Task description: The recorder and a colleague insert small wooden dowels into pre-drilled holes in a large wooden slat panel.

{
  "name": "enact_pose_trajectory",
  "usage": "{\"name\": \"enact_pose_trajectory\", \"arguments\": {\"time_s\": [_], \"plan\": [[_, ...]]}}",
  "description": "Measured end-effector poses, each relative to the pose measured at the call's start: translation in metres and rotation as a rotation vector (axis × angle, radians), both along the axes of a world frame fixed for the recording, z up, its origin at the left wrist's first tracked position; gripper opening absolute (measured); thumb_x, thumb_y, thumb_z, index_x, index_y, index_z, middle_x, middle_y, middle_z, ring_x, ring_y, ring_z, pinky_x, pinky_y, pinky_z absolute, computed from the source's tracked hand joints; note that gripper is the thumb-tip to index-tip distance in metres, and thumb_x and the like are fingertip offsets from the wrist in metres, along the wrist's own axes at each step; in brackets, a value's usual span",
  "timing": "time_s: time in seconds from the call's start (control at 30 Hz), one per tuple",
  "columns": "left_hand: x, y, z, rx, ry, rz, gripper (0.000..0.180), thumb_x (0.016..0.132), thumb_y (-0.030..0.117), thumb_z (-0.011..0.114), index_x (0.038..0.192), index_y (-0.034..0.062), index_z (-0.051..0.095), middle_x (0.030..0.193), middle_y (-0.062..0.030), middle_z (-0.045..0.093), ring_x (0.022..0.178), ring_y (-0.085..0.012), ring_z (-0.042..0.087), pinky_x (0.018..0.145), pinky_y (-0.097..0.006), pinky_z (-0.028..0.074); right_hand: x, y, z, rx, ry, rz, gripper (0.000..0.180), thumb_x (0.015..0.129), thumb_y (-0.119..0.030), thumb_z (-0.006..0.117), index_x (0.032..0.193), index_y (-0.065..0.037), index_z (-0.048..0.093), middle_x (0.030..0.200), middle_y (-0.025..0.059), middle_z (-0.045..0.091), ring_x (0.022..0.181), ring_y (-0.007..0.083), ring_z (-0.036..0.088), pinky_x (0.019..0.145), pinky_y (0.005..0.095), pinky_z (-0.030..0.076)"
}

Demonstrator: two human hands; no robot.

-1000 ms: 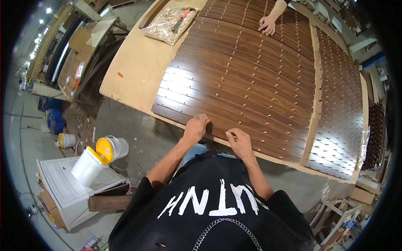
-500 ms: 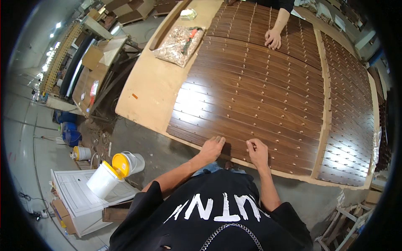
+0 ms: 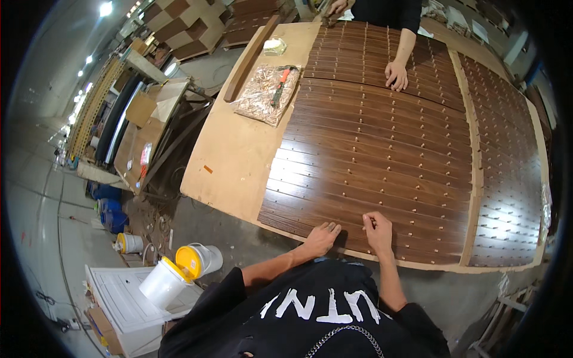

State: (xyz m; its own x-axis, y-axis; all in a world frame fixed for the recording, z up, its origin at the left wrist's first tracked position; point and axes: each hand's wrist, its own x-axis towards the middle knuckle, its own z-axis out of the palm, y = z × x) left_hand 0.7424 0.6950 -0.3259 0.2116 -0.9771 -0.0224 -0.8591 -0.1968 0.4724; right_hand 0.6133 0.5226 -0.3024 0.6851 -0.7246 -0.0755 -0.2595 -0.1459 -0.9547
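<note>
Rows of dark brown wood-grain strips [image 3: 334,173] lie on the table with small pale wooden dowels [image 3: 392,139] standing up from them in lines. My left hand [image 3: 322,240] rests on the near edge of the strips, its fingers curled in; what they hold, if anything, is hidden. A short way to its right, my right hand [image 3: 379,232] is over the strips with thumb and forefinger pinched; anything between the tips is too small to make out.
Across the table, a co-worker's hand [image 3: 396,76] lies on the strips. A clear bag of dowels [image 3: 267,95] with a red-and-black tool [image 3: 280,86] on it sits at the left, beside a long wooden bar [image 3: 250,59]. White buckets [image 3: 161,283] stand at lower left.
The view has tilted up, so the table appears lower and more of its far side shows, including the co-worker's other hand. My two hands stay in nearly the same spots over the strips.
</note>
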Motion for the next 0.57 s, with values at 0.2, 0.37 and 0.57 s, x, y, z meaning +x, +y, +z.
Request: {"name": "enact_pose_trajectory", "arguments": {"time_s": [0.2, 0.37, 0.57], "plan": [[0.011, -0.013, 0.000, 0.028, 0.143, 0.224, 0.018, 0.084, 0.015, 0.059, 0.098, 0.0029, 0.058, 0.084, -0.0199, 0.060, 0.089, -0.0397, 0.057, 0.077, -0.045, 0.048, 0.012, -0.021, 0.013, -0.056, -0.034, -0.059, 0.015, 0.091, -0.012, 0.062, 0.087, 0.002, 0.062, 0.071, 0.0111, 0.061, 0.058, 0.0161, 0.060, 0.056, 0.0290, 0.047], [0.022, -0.043, 0.042, -0.082, 0.155, 0.393, 0.036, 0.090, 0.025, 0.058, 0.117, 0.0019, 0.055, 0.118, -0.0245, 0.054, 0.108, -0.0416, 0.052, 0.092, -0.050, 0.040, -0.004, -0.032, 0.007, 0.038, -0.058, -0.225, 0.015, 0.092, -0.013, 0.062, 0.087, 0.001, 0.062, 0.070, 0.0113, 0.061, 0.058, 0.0177, 0.061, 0.059, 0.0289, 0.048], [0.011, -0.053, 0.027, -0.031, -0.175, 0.138, 0.068, 0.091, 0.043, 0.054, 0.144, 0.0059, 0.037, 0.152, -0.0248, 0.027, 0.142, -0.0414, 0.023, 0.114, -0.058, 0.015, 0.009, -0.019, -0.015, -0.530, 0.024, -0.358, 0.010, 0.093, -0.012, 0.059, 0.094, -0.003, 0.063, 0.091, 0.0135, 0.068, 0.078, 0.0265, 0.066, 0.071, 0.0361, 0.052]]}}
